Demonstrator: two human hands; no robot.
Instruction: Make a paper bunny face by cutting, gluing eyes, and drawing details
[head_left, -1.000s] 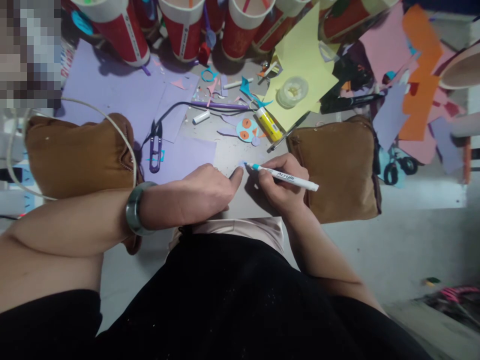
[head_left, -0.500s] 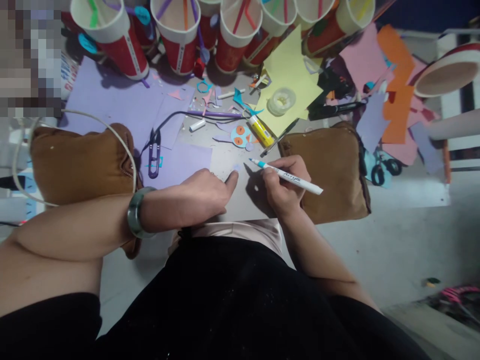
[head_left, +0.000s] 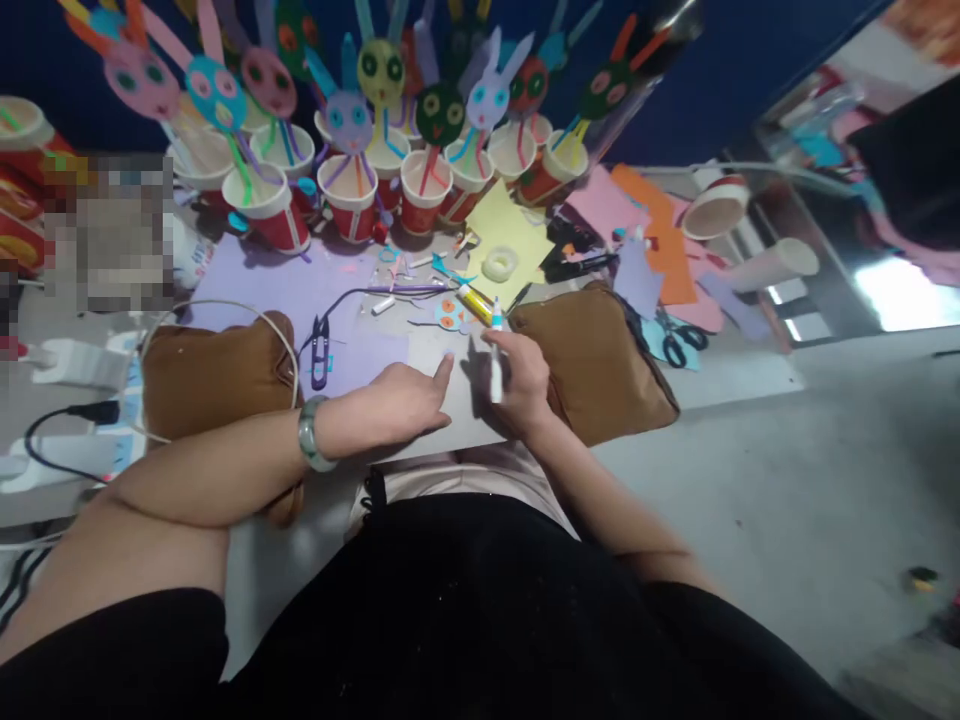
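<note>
My right hand (head_left: 521,375) grips a white acrylic marker (head_left: 496,365) with a blue band, its tip pointing away from me. On the grey tabletop (head_left: 420,440), my left hand (head_left: 401,403) has its index finger stretched out, thumb apart and other fingers curled. That fingertip touches or nearly touches a tiny pale purple paper piece (head_left: 449,356); contact is hard to make out. Beyond the hands lies a blue paper rabbit face (head_left: 448,315) with orange eyes and purple ears. A yellow glue stick (head_left: 476,303) is beside it, and a white marker cap (head_left: 383,306) lies farther left.
Red-and-white paper cups (head_left: 349,205) with rabbit faces on straws line the back. Brown cushions (head_left: 592,365) flank the work spot. Purple thread snips (head_left: 320,355) lie left, black-handled scissors (head_left: 679,345) right. A tape roll (head_left: 499,264) rests on yellow paper (head_left: 517,235).
My view has tilted up, bringing the rabbit faces on the cups into sight. The marker has swung from slanting left to nearly straight ahead. My left hand stays by the small purple piece.
</note>
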